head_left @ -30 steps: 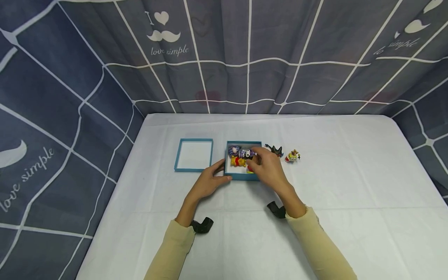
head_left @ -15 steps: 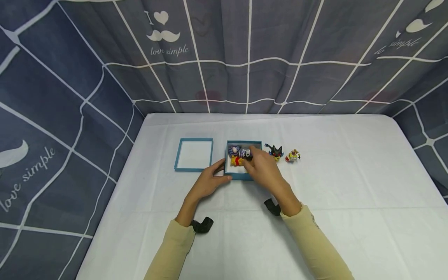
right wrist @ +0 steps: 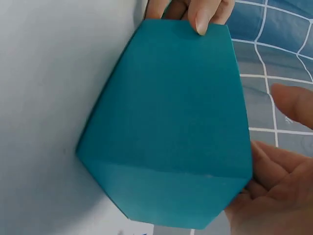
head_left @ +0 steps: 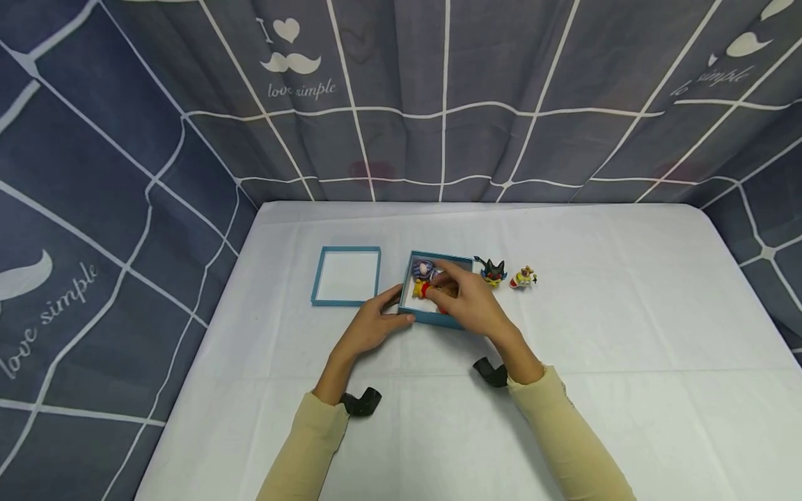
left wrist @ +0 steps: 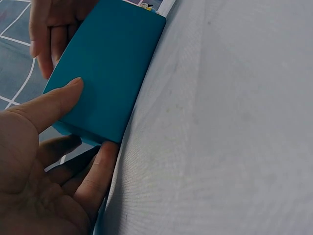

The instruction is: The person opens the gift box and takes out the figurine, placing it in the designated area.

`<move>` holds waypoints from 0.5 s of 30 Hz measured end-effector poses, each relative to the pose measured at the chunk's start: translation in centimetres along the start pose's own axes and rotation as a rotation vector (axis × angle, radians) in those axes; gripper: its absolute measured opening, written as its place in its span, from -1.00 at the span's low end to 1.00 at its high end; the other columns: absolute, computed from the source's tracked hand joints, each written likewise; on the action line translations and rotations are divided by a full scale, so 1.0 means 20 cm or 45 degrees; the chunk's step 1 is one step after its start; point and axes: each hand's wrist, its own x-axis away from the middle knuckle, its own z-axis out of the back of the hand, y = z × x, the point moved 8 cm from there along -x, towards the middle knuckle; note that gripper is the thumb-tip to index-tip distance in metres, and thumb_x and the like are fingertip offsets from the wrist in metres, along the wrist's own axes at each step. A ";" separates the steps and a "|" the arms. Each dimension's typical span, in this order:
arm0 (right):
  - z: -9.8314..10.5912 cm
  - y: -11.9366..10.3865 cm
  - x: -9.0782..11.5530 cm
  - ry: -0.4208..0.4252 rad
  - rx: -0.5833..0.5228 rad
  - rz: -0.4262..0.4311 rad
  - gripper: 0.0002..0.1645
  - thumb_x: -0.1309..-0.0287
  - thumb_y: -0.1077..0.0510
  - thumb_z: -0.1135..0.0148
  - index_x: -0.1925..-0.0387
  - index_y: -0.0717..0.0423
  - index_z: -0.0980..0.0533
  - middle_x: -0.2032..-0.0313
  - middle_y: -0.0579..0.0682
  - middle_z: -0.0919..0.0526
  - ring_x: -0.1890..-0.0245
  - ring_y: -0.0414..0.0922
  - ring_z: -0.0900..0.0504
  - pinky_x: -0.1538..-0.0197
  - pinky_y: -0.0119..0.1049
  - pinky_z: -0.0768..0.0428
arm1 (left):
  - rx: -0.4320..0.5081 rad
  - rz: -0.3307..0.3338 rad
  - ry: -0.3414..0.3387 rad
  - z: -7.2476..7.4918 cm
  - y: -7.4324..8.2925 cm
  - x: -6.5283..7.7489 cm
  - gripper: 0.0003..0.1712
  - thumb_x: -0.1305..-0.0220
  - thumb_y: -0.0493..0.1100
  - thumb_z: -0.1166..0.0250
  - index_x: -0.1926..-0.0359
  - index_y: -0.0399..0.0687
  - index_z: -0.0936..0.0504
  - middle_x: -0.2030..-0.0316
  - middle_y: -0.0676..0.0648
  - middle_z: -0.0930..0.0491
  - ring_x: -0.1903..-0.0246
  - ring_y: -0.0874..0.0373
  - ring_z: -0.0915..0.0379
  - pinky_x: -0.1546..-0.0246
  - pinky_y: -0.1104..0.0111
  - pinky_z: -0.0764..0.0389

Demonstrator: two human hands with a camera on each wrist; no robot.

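Blue box newly askew

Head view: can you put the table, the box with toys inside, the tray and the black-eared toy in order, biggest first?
1. Table
2. Box, looking a little bigger than the tray
3. Tray
4. Black-eared toy
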 end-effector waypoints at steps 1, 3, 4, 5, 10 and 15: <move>-0.01 0.00 0.00 -0.007 -0.022 0.008 -0.31 -0.31 0.11 -0.29 -0.36 0.31 -0.32 0.10 0.07 -0.70 0.39 -0.20 -0.65 0.28 -0.19 -0.60 | -0.003 0.006 -0.001 0.00 0.01 0.01 -0.16 -0.25 -0.13 -0.42 -0.46 -0.20 -0.25 -0.31 -0.26 -0.38 -0.25 -0.13 -0.36 -0.29 -0.01 -0.28; -0.02 0.00 0.00 -0.012 -0.055 0.022 -0.33 -0.29 0.13 -0.30 -0.34 0.32 -0.36 0.09 0.08 -0.69 0.32 -0.20 -0.66 0.24 -0.22 -0.61 | -0.012 0.004 -0.012 0.00 0.05 0.02 -0.17 -0.26 -0.16 -0.41 -0.45 -0.26 -0.24 -0.31 -0.29 -0.38 -0.29 -0.15 -0.30 -0.30 -0.02 -0.26; -0.02 0.00 0.01 -0.016 -0.061 0.033 -0.36 -0.29 0.14 -0.31 -0.32 0.32 -0.38 0.09 0.09 -0.68 0.30 -0.19 -0.64 0.24 -0.23 -0.59 | -0.013 0.002 -0.019 0.00 0.08 0.03 -0.17 -0.26 -0.18 -0.40 -0.45 -0.28 -0.23 -0.31 -0.30 -0.37 -0.30 -0.16 -0.29 -0.29 -0.03 -0.26; -0.03 0.00 0.01 -0.022 -0.062 0.047 -0.38 -0.29 0.15 -0.30 -0.30 0.32 -0.40 0.10 0.10 -0.67 0.29 -0.18 -0.62 0.24 -0.24 -0.57 | -0.019 -0.001 -0.028 0.00 0.10 0.04 -0.18 -0.27 -0.19 -0.39 -0.45 -0.31 -0.23 -0.30 -0.32 -0.37 -0.31 -0.18 -0.27 -0.29 -0.04 -0.26; -0.05 0.00 0.02 -0.008 -0.030 0.113 -0.48 -0.29 0.17 -0.31 -0.22 0.30 -0.49 0.02 0.15 -0.60 0.20 -0.01 -0.55 0.20 -0.15 -0.53 | -0.007 -0.025 -0.041 0.01 0.18 0.07 -0.20 -0.29 -0.21 -0.37 -0.44 -0.34 -0.23 -0.28 -0.36 -0.39 -0.17 -0.19 -0.45 -0.21 -0.04 -0.37; -0.03 -0.01 0.02 0.086 0.071 0.116 -0.51 -0.25 0.21 -0.33 -0.18 0.30 -0.52 -0.17 0.20 -0.53 -0.15 0.12 -0.51 -0.12 0.05 -0.50 | -0.004 -0.024 -0.070 0.01 0.18 0.08 -0.19 -0.30 -0.20 -0.37 -0.45 -0.32 -0.21 -0.30 -0.35 -0.36 -0.11 -0.14 -0.51 -0.20 0.01 -0.41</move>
